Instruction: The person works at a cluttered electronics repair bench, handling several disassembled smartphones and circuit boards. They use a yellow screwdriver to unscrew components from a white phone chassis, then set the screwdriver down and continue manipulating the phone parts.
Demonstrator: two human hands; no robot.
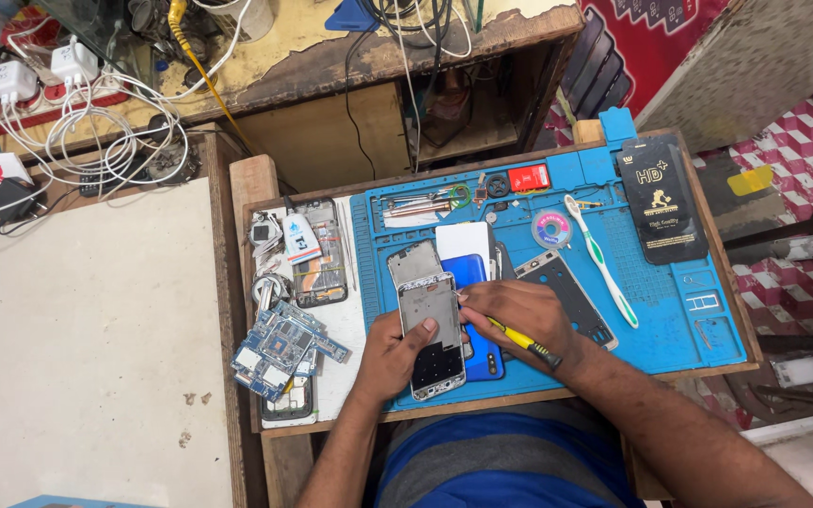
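While both hands work over the blue silicone repair mat (679,310), an opened silver phone chassis (433,334) is held.
Left hand (390,357) grasps the chassis from beneath; right hand (510,315) clenches a yellow-handled screwdriver (524,343), tip at the chassis's upper right edge.

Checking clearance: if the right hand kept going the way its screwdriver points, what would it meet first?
The right hand aims its yellow screwdriver up-left; the tip already seems to meet the opened phone held by the left hand. Depth is uncertain.

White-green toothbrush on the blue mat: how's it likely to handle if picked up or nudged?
The toothbrush looks like thin moulded plastic, so probably light and fairly stiff, flexing a little at the neck. It lies flat on the blue mat, apart from both hands, so a push would likely slide or pivot it rather than roll it. The smooth handle may be slightly slippery.
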